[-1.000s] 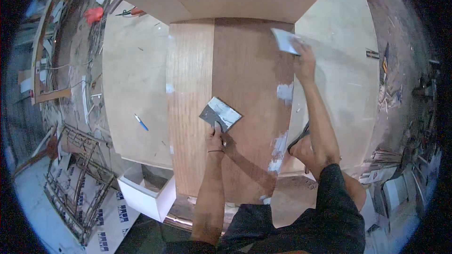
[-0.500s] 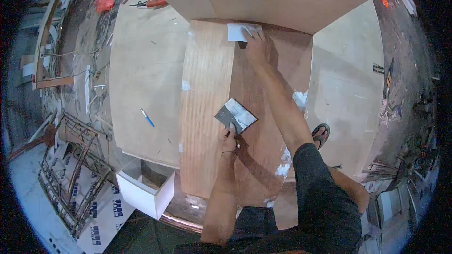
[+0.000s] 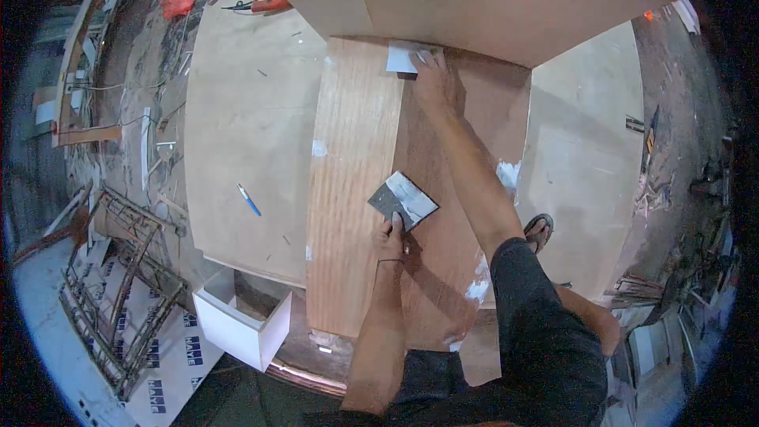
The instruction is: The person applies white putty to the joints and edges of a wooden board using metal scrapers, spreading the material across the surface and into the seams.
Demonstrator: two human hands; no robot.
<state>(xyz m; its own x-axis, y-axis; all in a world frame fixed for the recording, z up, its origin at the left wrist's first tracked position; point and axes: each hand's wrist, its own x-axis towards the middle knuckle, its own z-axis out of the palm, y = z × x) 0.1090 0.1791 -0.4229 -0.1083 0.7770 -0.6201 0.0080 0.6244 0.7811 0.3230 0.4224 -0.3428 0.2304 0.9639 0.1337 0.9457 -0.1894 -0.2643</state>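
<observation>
My left hand point(image 3: 389, 239) is closed on the near corner of a dark square plate point(image 3: 387, 203), with the thumb on top. White paste point(image 3: 411, 194) covers its far right half. My right hand point(image 3: 433, 77) reaches to the far end of a brown wooden panel point(image 3: 466, 142), where it meets an upright board point(image 3: 443, 0). Its fingers grip a thin white rectangular sheet point(image 3: 402, 58), pressed flat near that corner. Whether a tool is under the sheet is hidden. White filler patches point(image 3: 508, 174) mark the panel's right edge, and a lighter wood strip point(image 3: 352, 174) runs along its left.
A pale board point(image 3: 245, 119) on the left bears a blue pen point(image 3: 249, 199) and a red-handled tool point(image 3: 271, 3). A white open box point(image 3: 237, 332) stands at the near left, by a rusty metal frame point(image 3: 118, 300). My sandalled foot point(image 3: 539, 232) rests on the right board point(image 3: 581, 158).
The whole view has shifted slightly. Both hands keep their holds; my right hand has slid a little over the white sheet, covering more of its right side.
</observation>
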